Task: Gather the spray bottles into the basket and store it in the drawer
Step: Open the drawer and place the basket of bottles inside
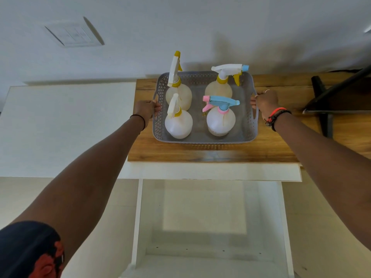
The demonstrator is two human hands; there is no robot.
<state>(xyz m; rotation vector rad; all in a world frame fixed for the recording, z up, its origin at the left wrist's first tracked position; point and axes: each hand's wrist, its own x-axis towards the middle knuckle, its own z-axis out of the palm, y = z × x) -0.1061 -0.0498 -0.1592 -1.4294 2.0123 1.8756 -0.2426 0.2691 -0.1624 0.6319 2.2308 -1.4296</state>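
Note:
A grey perforated basket (202, 140) sits on the wooden countertop (267, 145). Several translucent spray bottles stand upright inside it: two with yellow-and-white triggers on the left (178, 123) (178, 93), one with a white, yellow and blue trigger at the back right (218, 88), one with a blue-and-pink trigger at the front right (220, 120). My left hand (145, 111) grips the basket's left handle. My right hand (266, 102) grips its right handle. Below the counter a white drawer (210, 217) stands pulled open, with nothing visible inside.
A black stand and a dark flat panel (337, 97) rest on the countertop to the right of the basket. A lower white surface (66, 127) lies to the left. A white wall with a switch plate (74, 34) rises behind.

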